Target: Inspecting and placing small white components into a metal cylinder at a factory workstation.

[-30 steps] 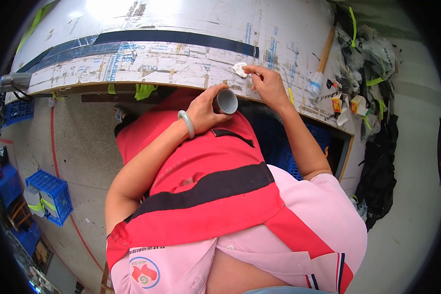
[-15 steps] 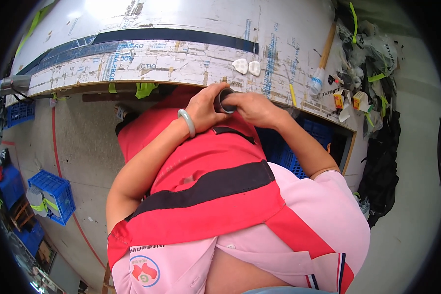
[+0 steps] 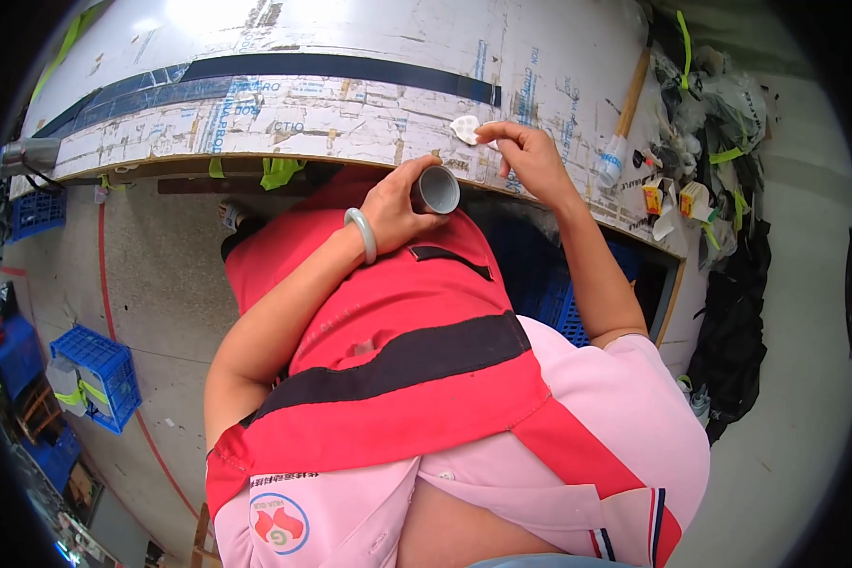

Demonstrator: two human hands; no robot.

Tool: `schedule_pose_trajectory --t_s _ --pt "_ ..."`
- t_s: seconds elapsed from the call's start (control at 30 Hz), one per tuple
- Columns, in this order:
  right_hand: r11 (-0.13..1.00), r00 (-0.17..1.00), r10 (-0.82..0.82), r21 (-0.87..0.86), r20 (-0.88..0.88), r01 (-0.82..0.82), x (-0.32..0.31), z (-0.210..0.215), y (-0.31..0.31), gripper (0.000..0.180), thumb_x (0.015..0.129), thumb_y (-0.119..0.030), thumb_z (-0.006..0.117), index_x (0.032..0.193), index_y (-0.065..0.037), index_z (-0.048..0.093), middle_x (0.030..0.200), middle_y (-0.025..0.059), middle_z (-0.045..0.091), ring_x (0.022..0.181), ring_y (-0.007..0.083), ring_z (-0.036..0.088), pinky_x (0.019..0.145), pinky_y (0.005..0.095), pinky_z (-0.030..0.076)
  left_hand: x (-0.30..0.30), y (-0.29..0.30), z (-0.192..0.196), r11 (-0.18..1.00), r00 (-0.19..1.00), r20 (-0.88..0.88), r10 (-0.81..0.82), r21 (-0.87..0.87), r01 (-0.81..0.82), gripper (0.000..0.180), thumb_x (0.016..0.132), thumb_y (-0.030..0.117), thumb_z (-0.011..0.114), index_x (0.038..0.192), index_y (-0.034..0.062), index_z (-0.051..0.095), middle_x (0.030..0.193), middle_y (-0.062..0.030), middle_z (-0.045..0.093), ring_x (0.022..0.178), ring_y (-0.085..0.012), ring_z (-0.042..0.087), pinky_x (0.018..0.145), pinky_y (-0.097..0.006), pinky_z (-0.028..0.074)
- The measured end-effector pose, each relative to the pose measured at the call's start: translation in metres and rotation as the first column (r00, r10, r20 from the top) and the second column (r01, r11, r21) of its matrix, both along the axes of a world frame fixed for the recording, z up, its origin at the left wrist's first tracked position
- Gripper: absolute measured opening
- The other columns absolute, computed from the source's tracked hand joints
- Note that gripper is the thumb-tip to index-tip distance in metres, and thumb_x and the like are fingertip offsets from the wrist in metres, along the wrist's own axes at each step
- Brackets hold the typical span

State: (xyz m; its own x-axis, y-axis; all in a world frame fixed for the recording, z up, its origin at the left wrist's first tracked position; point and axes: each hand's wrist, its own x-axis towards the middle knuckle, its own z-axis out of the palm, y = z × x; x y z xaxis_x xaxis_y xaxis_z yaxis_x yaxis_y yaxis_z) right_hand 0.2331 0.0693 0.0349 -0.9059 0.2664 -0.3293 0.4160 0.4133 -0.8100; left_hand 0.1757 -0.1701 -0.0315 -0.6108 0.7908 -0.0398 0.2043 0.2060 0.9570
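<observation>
My left hand (image 3: 399,204) is wrapped round a grey cylindrical cup (image 3: 436,190) at the table's front edge. The cup's round opening faces up toward me, and its inside looks bare. Over the table, to the right of the cup, my right hand (image 3: 530,163) has its fingers bent, with the thumb apart from the fingertips. Those fingertips cover the place of one small white piece, which is mostly hidden. Just left of them a second white, roughly heart-shaped piece (image 3: 464,129) with a dimpled surface lies on the table.
A long dark strip (image 3: 341,66) lies across the worn white table (image 3: 369,118). On its right are a wooden-handled tool (image 3: 632,95), small yellow-and-white boxes (image 3: 693,201) and hanging plastic bags (image 3: 736,109). A blue crate (image 3: 99,374) stands on the floor at left.
My right hand has come out of the cup and moved up and right to the white pieces, covering one. The cup has turned its opening toward me in my left hand.
</observation>
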Motion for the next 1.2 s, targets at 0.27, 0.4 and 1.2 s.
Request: schedule_pose_trajectory --t_s 0.27,0.4,1.2 --pt "0.995 1.0 -0.006 0.104 -0.009 0.007 -0.005 -0.007 0.003 0.035 0.095 -0.006 0.046 0.119 -0.001 0.07 0.105 0.0071 0.074 0.061 0.0074 0.059 0.062 0.0243 0.052 0.0 -0.001 0.001 1.0 1.0 0.01 -0.006 0.007 0.006 0.078 0.074 0.018 0.087 0.141 0.0049 0.05 0.133 -0.0186 0.061 0.123 -0.0306 0.06 0.106 -0.038 0.048" --pt "0.994 0.999 0.002 0.106 -0.042 0.002 -0.004 -0.008 0.003 0.035 0.095 -0.005 0.046 0.119 -0.001 0.07 0.105 0.0072 0.074 0.06 0.0074 0.059 0.062 0.0242 0.052 0.0 -0.001 0.002 1.0 1.0 0.011 -0.009 -0.005 0.009 0.078 0.073 0.018 0.087 0.141 0.0051 0.05 0.134 -0.0187 0.06 0.125 -0.0313 0.059 0.107 -0.038 0.047" --pt "0.983 0.997 0.016 0.183 -0.078 -0.001 -0.004 -0.016 -0.005 0.031 0.096 -0.005 0.048 0.116 -0.001 0.071 0.1 0.0059 0.074 0.061 0.0089 0.06 0.061 0.0257 0.052 0.0 -0.001 -0.004 0.999 1.0 0.014 0.006 0.049 -0.006 0.076 0.071 0.018 0.086 0.137 0.0054 0.052 0.131 -0.0179 0.061 0.121 -0.0343 0.06 0.103 -0.038 0.049"
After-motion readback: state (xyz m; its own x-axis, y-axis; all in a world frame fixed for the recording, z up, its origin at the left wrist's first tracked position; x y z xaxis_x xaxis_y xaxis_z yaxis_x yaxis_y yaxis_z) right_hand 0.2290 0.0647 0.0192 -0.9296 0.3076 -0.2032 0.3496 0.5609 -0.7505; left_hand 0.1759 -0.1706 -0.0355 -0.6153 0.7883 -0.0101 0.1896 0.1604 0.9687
